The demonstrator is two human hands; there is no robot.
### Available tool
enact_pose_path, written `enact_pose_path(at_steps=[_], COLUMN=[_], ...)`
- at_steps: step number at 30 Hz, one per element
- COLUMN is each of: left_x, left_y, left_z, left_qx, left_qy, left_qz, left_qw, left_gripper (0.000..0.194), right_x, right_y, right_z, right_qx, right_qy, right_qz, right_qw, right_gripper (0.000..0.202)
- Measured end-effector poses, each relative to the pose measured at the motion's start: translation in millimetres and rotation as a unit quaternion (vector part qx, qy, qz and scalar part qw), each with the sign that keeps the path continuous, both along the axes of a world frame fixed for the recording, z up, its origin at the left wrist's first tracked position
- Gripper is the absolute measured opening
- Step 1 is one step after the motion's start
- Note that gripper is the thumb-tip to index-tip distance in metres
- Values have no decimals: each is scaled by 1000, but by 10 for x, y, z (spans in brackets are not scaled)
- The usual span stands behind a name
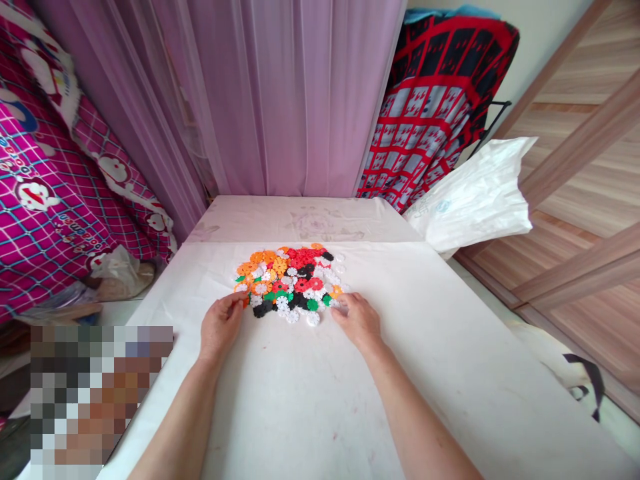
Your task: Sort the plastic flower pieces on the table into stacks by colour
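Note:
A loose pile of plastic snowflake building discs (pixel 306 272) lies on the white-covered table, in orange, red, white, black and green. My left hand (pixel 219 323) is at the pile's left edge, with thumb and forefinger closed on an orange snowflake disc (pixel 245 302). At the right edge is my right hand (pixel 359 321), its thumb and fingers pinched round a white snowflake disc (pixel 342 307). The fingers partly hide both discs. Several white discs spread along the near side of the pile, between my hands.
The white table cover (pixel 290 400) reaches toward me, and a floral cloth (pixel 240 220) lies at the far end. Behind hangs a purple curtain (pixel 300 100). A white plastic bag (pixel 475 193) is at the far right corner, by a red patterned cloth (pixel 415 113). Wooden doors (pixel 575 167) stand right.

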State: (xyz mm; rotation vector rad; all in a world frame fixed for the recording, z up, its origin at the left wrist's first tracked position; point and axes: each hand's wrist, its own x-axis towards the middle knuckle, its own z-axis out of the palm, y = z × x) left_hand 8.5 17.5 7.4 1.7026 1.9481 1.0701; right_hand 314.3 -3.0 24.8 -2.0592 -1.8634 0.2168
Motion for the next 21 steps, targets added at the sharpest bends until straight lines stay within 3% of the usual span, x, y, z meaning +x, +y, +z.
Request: enact_pose_path(at_steps=[13,17,21], left_x=[-6,8,10], left_y=[-8,-22,-25], left_z=[7,29,41], left_qx=[0,3,-5], left_qy=[7,6,11], left_qz=[1,2,1], left_qw=[1000,1000,1000], left_gripper=[36,35,37], right_x=[4,-7,-159], right_y=[-11,-30,-102], right_z=[-27,-63,-33], right_qx=[7,33,59], right_qy=[-15,29,96], right_qz=[5,3,45], right_qw=[1000,999,993], right_gripper=[22,17,18])
